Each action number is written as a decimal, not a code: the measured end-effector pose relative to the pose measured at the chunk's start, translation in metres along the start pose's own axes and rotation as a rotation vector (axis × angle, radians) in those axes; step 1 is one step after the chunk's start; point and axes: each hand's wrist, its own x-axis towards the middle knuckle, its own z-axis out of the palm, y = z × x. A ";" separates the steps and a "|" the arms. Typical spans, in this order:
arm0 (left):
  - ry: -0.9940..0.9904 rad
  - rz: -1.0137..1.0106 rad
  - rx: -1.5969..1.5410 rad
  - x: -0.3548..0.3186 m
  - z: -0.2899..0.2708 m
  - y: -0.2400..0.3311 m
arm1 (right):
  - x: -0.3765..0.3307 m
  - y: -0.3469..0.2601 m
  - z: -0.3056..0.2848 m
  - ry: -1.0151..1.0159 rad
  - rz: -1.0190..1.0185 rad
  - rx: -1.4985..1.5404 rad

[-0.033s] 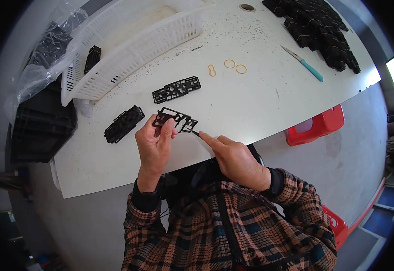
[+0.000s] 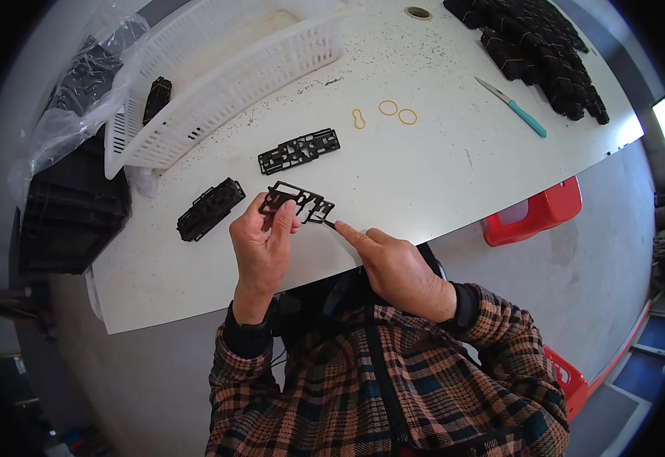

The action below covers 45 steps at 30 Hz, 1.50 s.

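Note:
My left hand [image 2: 262,240] pinches a black openwork plastic frame [image 2: 296,196] between thumb and fingers, holding it tilted above the table. At the frame's right end is my right hand [image 2: 401,270], its index finger stretched forward and the other fingers curled under. A thin dark tip shows by that fingertip, close to the frame's edge; whatever the palm encloses is hidden. Beyond my hands lies a flat black plastic frame [image 2: 299,151]. A thicker black plastic piece, perhaps a stack of frames [image 2: 211,209], rests left of my left hand.
A white slatted basket [image 2: 264,65] at the far left contains a black bundle [image 2: 157,100]. Three rubber bands [image 2: 407,116], a teal-handled knife [image 2: 528,119] and a tape roll [image 2: 418,13] lie on the white table. Black bundles [image 2: 530,53] fill the far right. A red stool [image 2: 538,213] stands beside the table.

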 end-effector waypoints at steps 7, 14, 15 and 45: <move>0.032 0.019 0.061 -0.005 0.007 0.006 | -0.001 -0.010 0.006 -0.010 -0.008 -0.115; 0.042 0.043 0.083 -0.006 0.009 0.005 | -0.002 -0.009 0.008 -0.001 0.005 -0.099; 0.042 0.040 0.088 -0.006 0.009 0.005 | -0.001 -0.011 0.006 0.003 0.000 -0.093; 0.038 0.159 0.166 -0.006 0.014 0.014 | -0.006 -0.004 0.019 0.089 -0.118 -0.336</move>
